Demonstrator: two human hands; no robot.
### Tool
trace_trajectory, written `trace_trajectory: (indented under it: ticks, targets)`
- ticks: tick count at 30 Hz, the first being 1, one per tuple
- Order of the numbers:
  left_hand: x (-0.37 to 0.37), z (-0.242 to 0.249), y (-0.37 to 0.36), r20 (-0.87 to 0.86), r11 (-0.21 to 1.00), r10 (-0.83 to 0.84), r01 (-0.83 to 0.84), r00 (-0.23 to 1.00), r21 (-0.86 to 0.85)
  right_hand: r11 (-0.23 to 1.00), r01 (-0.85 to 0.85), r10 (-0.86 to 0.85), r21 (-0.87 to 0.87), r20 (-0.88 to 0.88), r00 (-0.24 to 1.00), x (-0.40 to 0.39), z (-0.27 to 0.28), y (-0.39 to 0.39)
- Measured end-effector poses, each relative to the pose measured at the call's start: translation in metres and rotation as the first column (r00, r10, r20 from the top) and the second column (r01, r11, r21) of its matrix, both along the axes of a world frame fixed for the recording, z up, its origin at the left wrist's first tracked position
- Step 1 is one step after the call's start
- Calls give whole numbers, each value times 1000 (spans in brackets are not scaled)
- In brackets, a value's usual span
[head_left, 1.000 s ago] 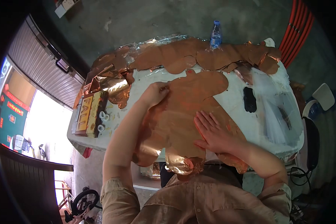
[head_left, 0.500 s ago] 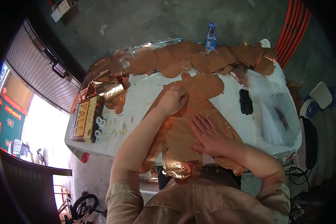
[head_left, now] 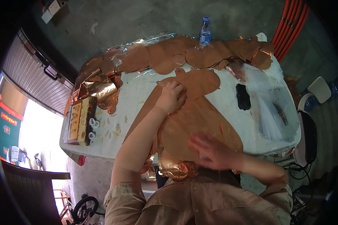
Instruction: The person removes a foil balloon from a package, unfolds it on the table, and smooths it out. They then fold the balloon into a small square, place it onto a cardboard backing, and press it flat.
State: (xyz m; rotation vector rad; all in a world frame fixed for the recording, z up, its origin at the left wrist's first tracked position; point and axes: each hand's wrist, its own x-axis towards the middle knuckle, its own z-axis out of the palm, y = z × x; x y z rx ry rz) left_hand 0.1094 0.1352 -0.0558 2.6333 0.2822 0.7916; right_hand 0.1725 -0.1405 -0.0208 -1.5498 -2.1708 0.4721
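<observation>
A flat copper-coloured foil balloon (head_left: 199,112) with rounded lobes is spread on the white-covered table, its shiny lower end folded over the edge by my body. On its upper left part rests my left hand (head_left: 172,96), fingers curled and closed on the foil. My right hand (head_left: 214,150) is over the balloon's lower right part, blurred by motion, with the fingers stretched out and the thumb apart from them.
More flat foil balloons (head_left: 154,56) lie along the table's far edge, with a water bottle (head_left: 205,32) standing among them. At left are crumpled foil (head_left: 101,88), a box (head_left: 79,122) and white rolls (head_left: 92,123). A black object (head_left: 243,96) and clear plastic bags (head_left: 270,112) lie at right.
My right hand has moved down toward the near edge and is now blurred. My left hand stays on the upper left part of the foil. The whole view has shifted slightly.
</observation>
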Motion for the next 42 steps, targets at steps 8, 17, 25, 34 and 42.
trace_trajectory:
  ticks: [8, 17, 25, 34, 42]
  targets:
    - [-2, 1, -3, 29, 999, -20, 19, 999, 37, 746, -65, -364, -663, -488, 794, 11, 19, -94]
    - [-2, 6, -7, -64, 999, 17, -14, 998, 51, 646, 241, -665, -724, -378, 644, 40, 69, -107]
    - [-2, 5, -7, -127, 994, 33, -19, 991, 110, 740, 669, -673, 74, 87, 735, 43, 21, -61]
    - [-2, 2, -4, -150, 990, 50, -29, 987, 138, 814, 296, -576, -500, -627, 524, 41, 79, -28]
    - [-1, -4, 0, -215, 984, 108, -73, 971, 164, 957, -128, -13, -260, -481, 877, -26, 56, 87]
